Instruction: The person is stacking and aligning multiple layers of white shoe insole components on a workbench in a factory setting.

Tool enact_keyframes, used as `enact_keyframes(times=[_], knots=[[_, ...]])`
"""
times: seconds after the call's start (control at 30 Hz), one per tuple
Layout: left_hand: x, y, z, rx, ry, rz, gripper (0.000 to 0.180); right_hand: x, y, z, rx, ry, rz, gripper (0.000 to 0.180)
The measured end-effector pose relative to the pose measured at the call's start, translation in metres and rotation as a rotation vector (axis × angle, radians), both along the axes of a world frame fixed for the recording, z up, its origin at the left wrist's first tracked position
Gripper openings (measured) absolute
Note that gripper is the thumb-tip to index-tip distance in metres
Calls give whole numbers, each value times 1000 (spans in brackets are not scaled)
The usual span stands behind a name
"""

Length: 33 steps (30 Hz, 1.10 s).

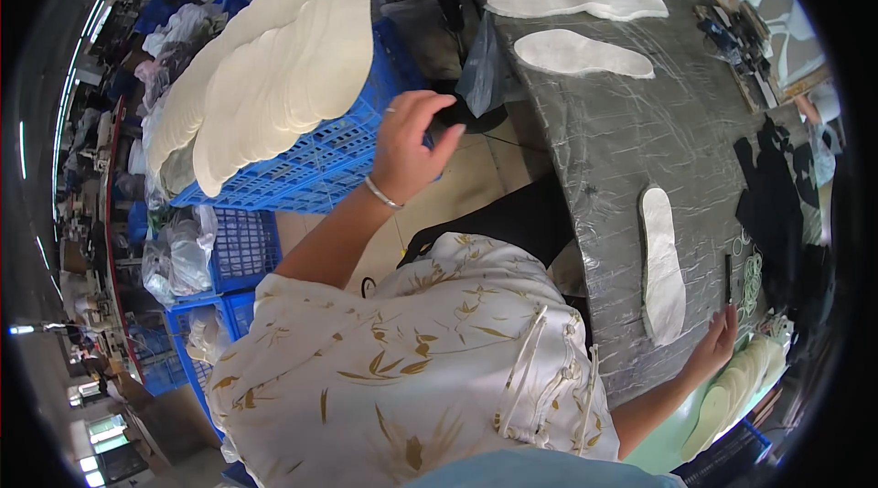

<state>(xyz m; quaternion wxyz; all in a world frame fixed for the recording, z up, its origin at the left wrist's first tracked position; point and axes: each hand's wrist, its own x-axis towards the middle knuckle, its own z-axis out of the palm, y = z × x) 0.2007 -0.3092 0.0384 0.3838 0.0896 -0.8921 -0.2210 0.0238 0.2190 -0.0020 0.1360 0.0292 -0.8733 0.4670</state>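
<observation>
On grey table (622,140), four white insoles (663,264)

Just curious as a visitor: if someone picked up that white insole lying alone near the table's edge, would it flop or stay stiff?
The white insole looks thin and flat, so it would probably bend a little rather than stay rigid. It likely weighs very little, going by the insoles stacked high on the blue crate. Being flat, it should not roll. The right hand rests beside it.
</observation>
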Motion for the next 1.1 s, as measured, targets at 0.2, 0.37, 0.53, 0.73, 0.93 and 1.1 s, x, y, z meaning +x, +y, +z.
enact_keyframes(times=[0.2,0.37,0.53,0.73,0.93,1.1], knots=[[73,-50,3,-189,25,363,27,-6,-173,37,77,92,346,8],[110,-89,-2,-285,145,527,19,63,-359,72,217,397,1076,25],[112,-112,0,-304,171,469,19,127,-491,73,229,700,1344,37],[120,-123,-8,-274,52,460,23,146,-561,55,512,863,1320,18],[115,-136,-4,-258,56,443,25,132,-568,81,617,842,1307,7],[113,-140,-2,-257,38,412,27,67,-578,124,197,822,984,10]])
